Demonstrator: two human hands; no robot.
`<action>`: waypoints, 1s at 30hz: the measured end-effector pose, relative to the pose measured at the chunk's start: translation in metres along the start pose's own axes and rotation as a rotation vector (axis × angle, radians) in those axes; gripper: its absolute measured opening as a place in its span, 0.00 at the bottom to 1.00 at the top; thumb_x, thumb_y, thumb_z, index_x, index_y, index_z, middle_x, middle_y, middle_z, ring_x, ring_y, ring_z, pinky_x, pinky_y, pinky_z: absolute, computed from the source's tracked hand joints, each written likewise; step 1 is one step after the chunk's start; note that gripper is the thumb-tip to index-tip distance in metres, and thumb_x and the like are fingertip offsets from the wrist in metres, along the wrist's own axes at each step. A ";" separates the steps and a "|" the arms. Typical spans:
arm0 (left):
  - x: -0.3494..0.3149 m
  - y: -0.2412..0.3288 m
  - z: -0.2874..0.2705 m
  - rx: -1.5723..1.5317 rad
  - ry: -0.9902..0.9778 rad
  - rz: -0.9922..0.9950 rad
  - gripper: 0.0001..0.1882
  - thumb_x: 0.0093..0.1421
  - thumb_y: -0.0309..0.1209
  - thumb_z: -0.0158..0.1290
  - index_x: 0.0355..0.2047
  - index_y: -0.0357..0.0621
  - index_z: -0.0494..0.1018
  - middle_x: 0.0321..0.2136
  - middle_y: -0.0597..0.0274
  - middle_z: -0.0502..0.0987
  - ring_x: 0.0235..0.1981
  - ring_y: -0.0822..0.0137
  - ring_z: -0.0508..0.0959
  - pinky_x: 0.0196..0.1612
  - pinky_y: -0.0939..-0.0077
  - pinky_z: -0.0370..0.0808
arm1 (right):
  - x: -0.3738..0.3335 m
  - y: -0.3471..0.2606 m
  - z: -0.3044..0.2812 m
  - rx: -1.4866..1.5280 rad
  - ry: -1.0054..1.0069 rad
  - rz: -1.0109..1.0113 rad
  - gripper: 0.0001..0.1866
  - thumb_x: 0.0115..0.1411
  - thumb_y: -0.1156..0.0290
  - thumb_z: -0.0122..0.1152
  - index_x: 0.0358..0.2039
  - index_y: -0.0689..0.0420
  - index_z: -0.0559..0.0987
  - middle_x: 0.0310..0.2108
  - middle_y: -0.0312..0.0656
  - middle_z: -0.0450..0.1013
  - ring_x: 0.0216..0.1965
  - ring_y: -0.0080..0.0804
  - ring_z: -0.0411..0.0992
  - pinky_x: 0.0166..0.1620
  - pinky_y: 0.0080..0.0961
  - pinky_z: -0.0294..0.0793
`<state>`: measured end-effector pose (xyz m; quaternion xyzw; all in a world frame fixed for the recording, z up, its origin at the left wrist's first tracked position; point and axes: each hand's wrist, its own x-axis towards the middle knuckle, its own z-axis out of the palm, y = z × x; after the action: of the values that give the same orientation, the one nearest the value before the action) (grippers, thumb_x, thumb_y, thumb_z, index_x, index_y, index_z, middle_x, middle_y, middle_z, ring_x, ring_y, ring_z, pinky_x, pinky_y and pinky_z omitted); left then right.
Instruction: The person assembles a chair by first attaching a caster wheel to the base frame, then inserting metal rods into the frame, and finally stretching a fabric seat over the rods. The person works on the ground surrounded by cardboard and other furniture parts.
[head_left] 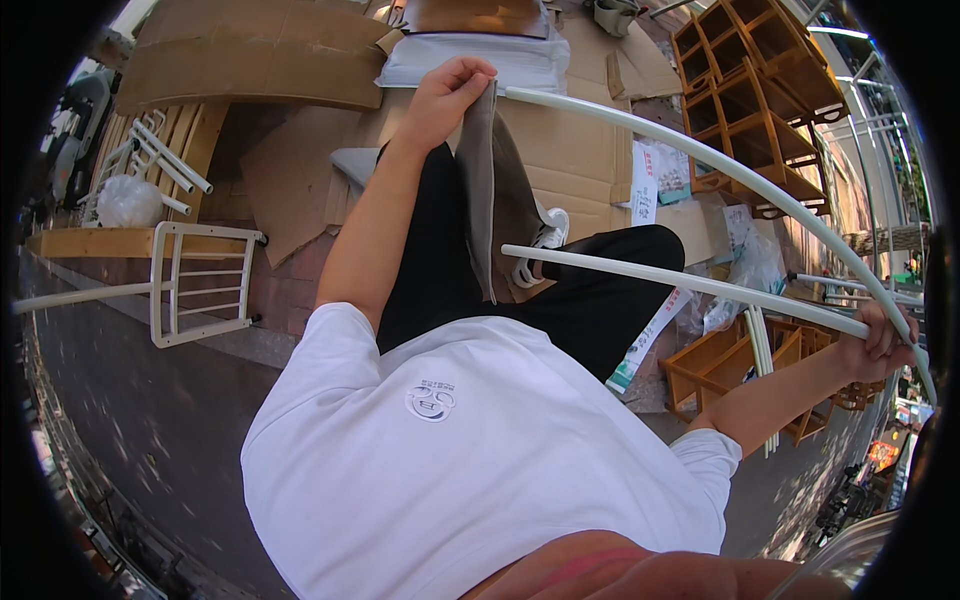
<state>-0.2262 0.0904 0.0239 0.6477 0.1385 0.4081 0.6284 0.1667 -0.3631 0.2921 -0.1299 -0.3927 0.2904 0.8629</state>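
Head view: at twelve o'clock, the grey cloth [479, 195] is pinched by its top edge in the left hand [445, 100], apparently so that it hangs straight. At three o'clock, the curved pole [720, 162] and straight pole [680, 279] are gripped together by the right hand [882, 342], probably for steadiness. Printing is seen on the plastic packaging [645, 185] at two o'clock and the white shirt [500, 460] at six.

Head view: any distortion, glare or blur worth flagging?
Head view: black fisheye corners, and the upper white tube arcs strongly, probably partly lens bend; head view, lower left: dappled sun and shade on the grey pavement; head view, upper right rim: small washed-out highlights; head view, upper middle: left hand and grey fabric look fairly sharp, no obvious motion blur.
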 end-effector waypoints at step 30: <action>-0.011 0.121 0.065 0.213 -0.209 0.097 0.14 0.57 0.16 0.61 0.42 0.38 0.73 0.33 0.66 0.79 0.35 0.77 0.78 0.40 0.83 0.76 | -0.054 0.321 0.087 -0.947 -0.020 0.412 0.13 0.58 0.63 0.72 0.35 0.60 0.82 0.21 0.27 0.71 0.22 0.13 0.64 0.25 0.14 0.60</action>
<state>-0.2281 0.0161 0.1404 0.7556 0.0834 0.3513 0.5465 -0.0554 -0.1396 0.1716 -0.5781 -0.4558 0.2459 0.6305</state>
